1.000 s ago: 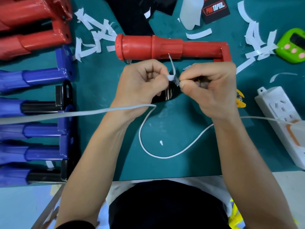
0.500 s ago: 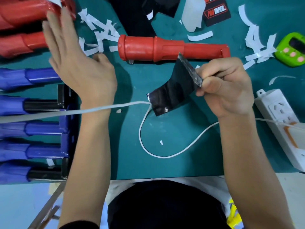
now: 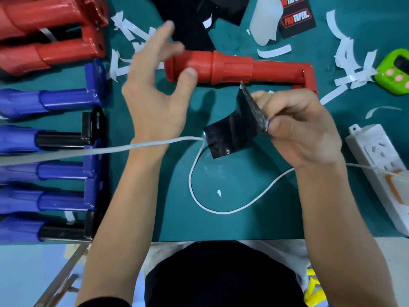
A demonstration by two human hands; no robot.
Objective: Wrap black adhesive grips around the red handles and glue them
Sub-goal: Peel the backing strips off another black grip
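On our tabletop (image 3: 254, 220) one handle (image 3: 234, 68) lies crosswise at the far middle. The grip (image 3: 230, 135) hangs just before it, over a cable (image 3: 192, 187) loop. A row of handles (image 3: 55, 100) lies to our left; the power strip (image 3: 381, 167) and timer (image 3: 396, 72) lie to our right.

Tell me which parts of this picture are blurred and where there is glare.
Head view: the left hand is motion-blurred, worst at its fingertips; the right hand and the black grip it pinches are sharp; glare spots sit on the grip's glossy face and on the blue handles, which turn soft toward the left edge.
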